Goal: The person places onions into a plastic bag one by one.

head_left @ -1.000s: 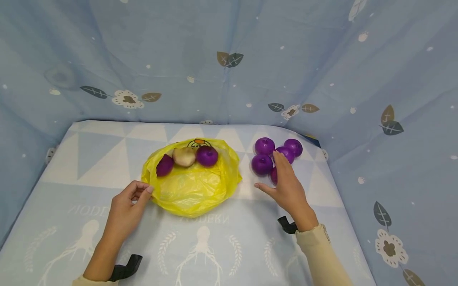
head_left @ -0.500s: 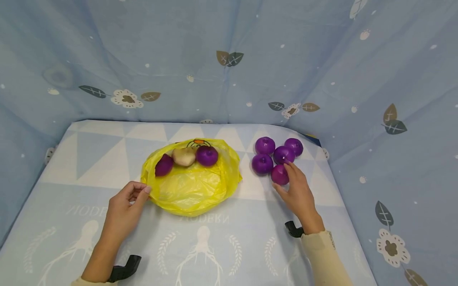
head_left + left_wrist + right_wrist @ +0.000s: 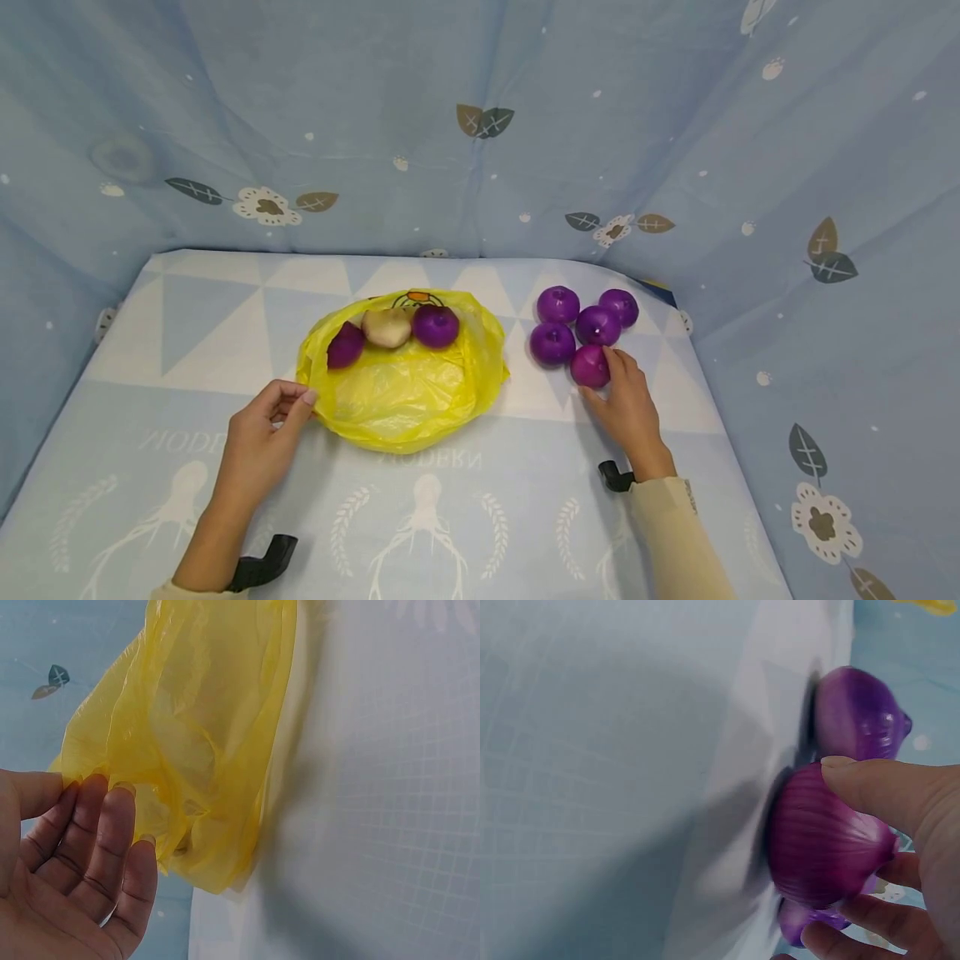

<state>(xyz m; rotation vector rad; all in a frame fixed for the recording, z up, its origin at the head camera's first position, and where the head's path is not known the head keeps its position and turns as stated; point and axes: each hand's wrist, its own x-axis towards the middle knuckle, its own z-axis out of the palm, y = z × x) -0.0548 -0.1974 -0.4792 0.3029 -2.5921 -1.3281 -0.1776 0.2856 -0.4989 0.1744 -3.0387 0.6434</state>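
Observation:
My left hand (image 3: pixel 262 437) pinches the left rim of a yellow plastic bag (image 3: pixel 401 408) between thumb and fingers. The bag's mouth gapes toward me. Inside it lie a pale potato-like piece (image 3: pixel 387 327) and two purple onions, one at the left (image 3: pixel 345 347) and one at the right (image 3: pixel 436 326). My right hand (image 3: pixel 628 412) holds a reddish-purple onion (image 3: pixel 821 840) at the front of a cluster, thumb on one side and fingers on the other. In the right wrist view, a smoother purple onion (image 3: pixel 855 712) sits just beyond the thumb.
The rest of the cluster is several purple onions (image 3: pixel 552 344) standing close together at the table's right. Blue patterned curtains (image 3: pixel 375 125) rise behind and beside the pale printed tablecloth (image 3: pixel 210 333). A dark blue and yellow item (image 3: pixel 655 291) shows at the back right corner.
My right hand has drawn back from above the cluster and closed its thumb and fingers around the front onion. My left hand keeps its pinch on the bag.

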